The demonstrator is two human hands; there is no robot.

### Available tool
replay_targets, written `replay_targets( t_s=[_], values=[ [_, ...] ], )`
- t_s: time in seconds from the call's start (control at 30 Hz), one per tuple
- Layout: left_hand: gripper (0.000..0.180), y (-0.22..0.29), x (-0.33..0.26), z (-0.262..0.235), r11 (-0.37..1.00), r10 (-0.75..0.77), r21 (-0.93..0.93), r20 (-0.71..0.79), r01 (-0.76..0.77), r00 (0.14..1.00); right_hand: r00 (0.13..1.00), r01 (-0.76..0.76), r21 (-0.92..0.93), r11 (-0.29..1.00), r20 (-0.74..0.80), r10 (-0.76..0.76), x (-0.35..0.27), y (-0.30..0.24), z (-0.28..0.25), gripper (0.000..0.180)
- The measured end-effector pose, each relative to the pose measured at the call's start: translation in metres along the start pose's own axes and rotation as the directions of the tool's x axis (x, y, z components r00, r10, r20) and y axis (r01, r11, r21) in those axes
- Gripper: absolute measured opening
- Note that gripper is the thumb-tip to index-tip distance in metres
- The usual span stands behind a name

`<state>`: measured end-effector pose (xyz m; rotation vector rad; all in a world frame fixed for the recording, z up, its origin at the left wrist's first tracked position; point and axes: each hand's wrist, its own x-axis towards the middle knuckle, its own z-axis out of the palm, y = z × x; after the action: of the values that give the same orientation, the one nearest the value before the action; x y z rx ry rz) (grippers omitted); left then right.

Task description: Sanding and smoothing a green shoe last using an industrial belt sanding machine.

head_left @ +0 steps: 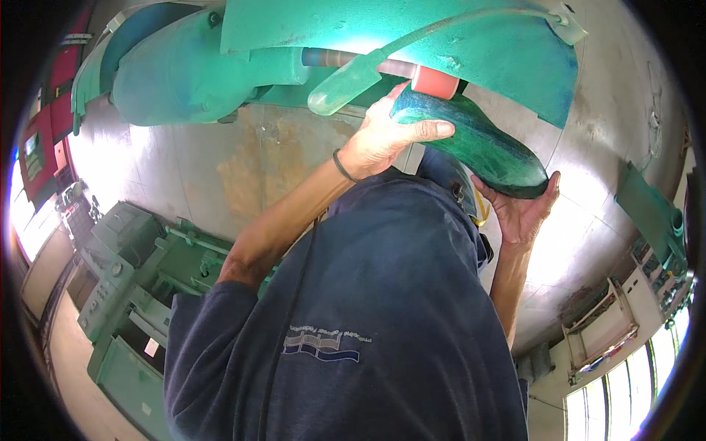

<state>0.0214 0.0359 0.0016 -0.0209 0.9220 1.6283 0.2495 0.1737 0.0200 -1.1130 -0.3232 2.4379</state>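
I hold a glossy dark green, shoe-shaped block [482, 151] up against a small pink wheel [434, 81] on the shaft of a big green machine [184, 70]. My left hand [382, 138] grips the block's upper end just below the wheel, with the thumb lying across it. My right hand [521, 209] cups the block's lower, rounded end from beneath. A pale translucent nozzle [340, 87] on a bent hose hangs just left of the wheel. My dark blue shirt [368, 309] fills the lower middle of the view.
A green curved hood [471, 37] juts out over the wheel. Other green machines [125, 264] stand at the lower left. A grey concrete floor [243, 162] lies behind my arms. Windows [625, 382] and a shelf unit are at the lower right, and red equipment [51, 110] is at the far left.
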Motion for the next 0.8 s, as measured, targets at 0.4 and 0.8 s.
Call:
replay_targets(
  t_s=[0.4,0.8],
  values=[
    [0.068,0.0,-0.004,0.011,1.0,0.009,0.008,-0.006,-0.009,1.0,0.999,-0.032,0.017,0.999,-0.01,0.033,-0.006,-0.01,-0.006,0.087],
    [0.057,-0.001,0.002,0.004,0.994,0.012,0.107,0.044,-0.017,0.999,0.999,-0.032,0.069,0.997,-0.012,0.033,-0.005,-0.002,-0.011,0.088]
  ],
)
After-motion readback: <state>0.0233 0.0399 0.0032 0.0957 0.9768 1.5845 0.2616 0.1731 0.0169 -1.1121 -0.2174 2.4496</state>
